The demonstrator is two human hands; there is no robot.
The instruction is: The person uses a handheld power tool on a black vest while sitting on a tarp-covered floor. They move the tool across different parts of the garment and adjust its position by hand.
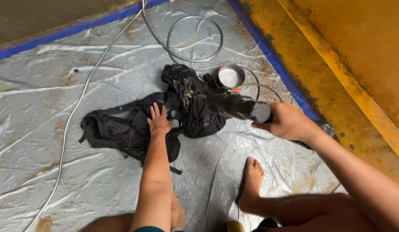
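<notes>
Nearest the lens: my bent legs along the bottom edge, bare foot [252,180] flat on the sheet at lower centre.

Biggest thing in view is the silver tarp [44,129] covering the floor, wrinkled, rust-brown stains, blue border running along the upper left and upper right. Yellow painted surface [358,51] fills the right of the frame, worn and dirty.

Black backpack [122,129] lies crumpled mid-frame, straps splayed to the left, upper part bunched up toward the centre. Looks wet or glossy on top.

Right hand [287,122], right of centre: grip closed around the rear of a dark cylindrical nozzle tool [234,105], barrel pointing left at the bunched top of the backpack. Tip sits just over the fabric; can't tell if it's touching.

Left hand [158,122]: flat, fingers spread, pressing down on the middle of the backpack. Not clasping anything, just pinning it.

Thin grey hose [75,111] runs from the lower left up to the top of the frame and loops in a ring at upper centre. Small round metal cup [230,77] with a pale inside stands just behind the backpack, near the nozzle tip.

My read on doing this well: keep the left palm firm so the fabric stays taut, hold the nozzle at a low angle, work panel by panel, keep fingers out of the barrel's line, mind the hose loop near the cup.
</notes>
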